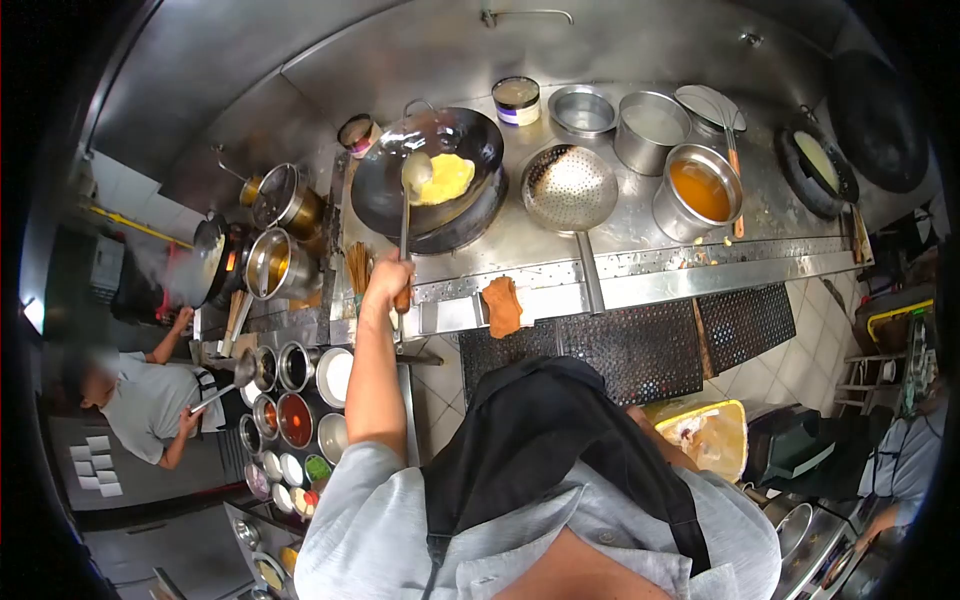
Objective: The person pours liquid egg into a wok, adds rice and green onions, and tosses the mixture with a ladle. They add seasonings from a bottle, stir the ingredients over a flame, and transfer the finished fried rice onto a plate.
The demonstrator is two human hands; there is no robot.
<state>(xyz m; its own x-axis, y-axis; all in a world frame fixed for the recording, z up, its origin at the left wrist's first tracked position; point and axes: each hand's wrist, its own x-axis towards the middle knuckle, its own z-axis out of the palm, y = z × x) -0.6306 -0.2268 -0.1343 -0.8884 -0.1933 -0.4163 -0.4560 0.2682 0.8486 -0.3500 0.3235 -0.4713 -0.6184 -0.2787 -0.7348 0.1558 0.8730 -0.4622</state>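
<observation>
My left hand (pixel 392 278) is closed around the wooden handle of a long metal ladle (pixel 405 230). The ladle's bowl rests inside a black wok (pixel 480 140), at the left edge of a yellow egg-like layer (pixel 447 180). An orange-brown cloth (pixel 502 306) lies over the counter's front edge, right of this hand. A perforated strainer (pixel 570 188) sits right of the wok, its handle over the edge. My right forearm (pixel 665 440) shows beside the black apron, low by a yellow-rimmed bin; the fingers of that hand are hidden.
Pots (pixel 650 130), one with orange liquid (pixel 700 190), and a second wok (pixel 818 165) stand on the right counter. Ingredient containers (pixel 296 418) are at left. A co-worker (pixel 165 400) works at another wok far left; another person (pixel 910 460) is far right. A yellow-rimmed bin (pixel 738 440) stands behind.
</observation>
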